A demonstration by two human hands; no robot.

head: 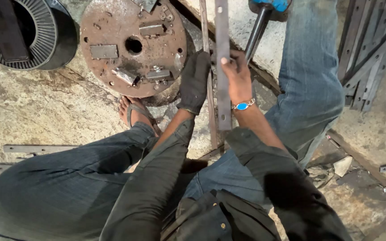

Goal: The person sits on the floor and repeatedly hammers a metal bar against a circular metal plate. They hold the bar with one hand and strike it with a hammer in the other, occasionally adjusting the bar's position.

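Two hands meet at the middle of the view, both on long metal stock. The right hand, bare and wearing a bracelet with a blue stone at the wrist, is closed around a flat grey steel bar with punched holes; the thumb lies across the bar's face and the fingers wrap behind it. That bar runs nearly upright in the frame, from the top edge down past the wrist, and its lower end hangs free below the hand. The left hand, in a dark fabric glove, lies just beside it with fingers curled; it touches a thinner rusty steel strip that runs alongside the grey bar, though how firmly it grips cannot be told. The two pieces sit close together, the strip to the left of the bar.

One round rusty steel plate with a centre hole lies on the concrete floor just left of the gloved hand, carrying several small welded blocks. One dark ribbed wire spool sits at the upper left. One stack of flat steel strips leans at the upper right. One sandalled foot rests below the plate.
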